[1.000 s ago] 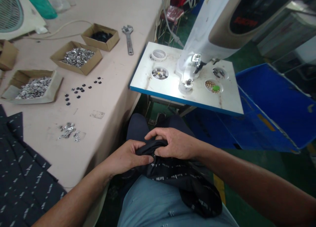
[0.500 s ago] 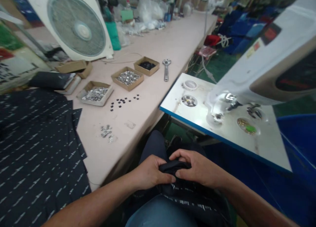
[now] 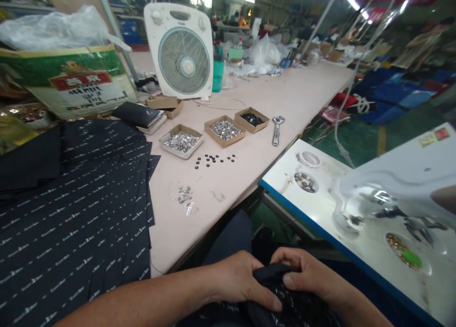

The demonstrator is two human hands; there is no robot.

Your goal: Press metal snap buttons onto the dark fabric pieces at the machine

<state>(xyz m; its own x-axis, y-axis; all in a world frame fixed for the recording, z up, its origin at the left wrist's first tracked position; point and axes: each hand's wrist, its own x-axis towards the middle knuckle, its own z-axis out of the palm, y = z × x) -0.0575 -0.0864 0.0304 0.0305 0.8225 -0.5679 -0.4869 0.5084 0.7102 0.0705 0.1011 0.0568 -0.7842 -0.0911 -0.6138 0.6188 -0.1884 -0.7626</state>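
Note:
Bunched black fabric [image 3: 274,275] with small white print lies over my lap at the bottom of the head view. My left hand [image 3: 245,279] is closed on its left side, the thumb lying across the top. From the right, my right hand [image 3: 306,277] pinches the same cloth, thumb in front and fingers behind it. The fold between the hands hides whatever may be inside it. On the table to the left, a stack of black printed fabric pieces [image 3: 96,213] is spread out. Loose silver snap parts [image 3: 184,195] and black snap caps [image 3: 213,159] lie nearby.
Card boxes of metal parts [image 3: 225,130] and an adjustable wrench [image 3: 276,130] sit on the pink table [image 3: 171,246]. Behind them stands a box fan [image 3: 183,56]. At right, a white machine [image 3: 395,175] rises over its blue-edged worktop [image 3: 320,213].
The view has tilted up and turned left, so the table things appear farther right and the machine is partly cut off. Both hands keep hold of the black fabric.

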